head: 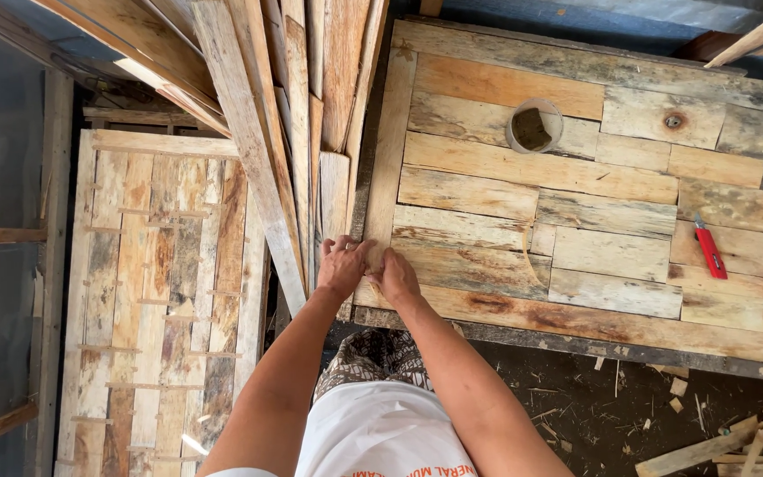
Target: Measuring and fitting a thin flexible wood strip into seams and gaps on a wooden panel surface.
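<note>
While I stand at the near left corner of the patchwork wood panel (523, 190), my left hand (341, 265) and right hand (394, 276) are pressed close together on its edge strip (385, 159). Both seem to pinch a small pale piece (373, 256) between them; I cannot tell what it is. Its strip runs long toward 12 o'clock. Both hands are equally near. A red utility knife (710, 248) lies far off at 3 o'clock, a round tub (534, 125) at 1 o'clock.
</note>
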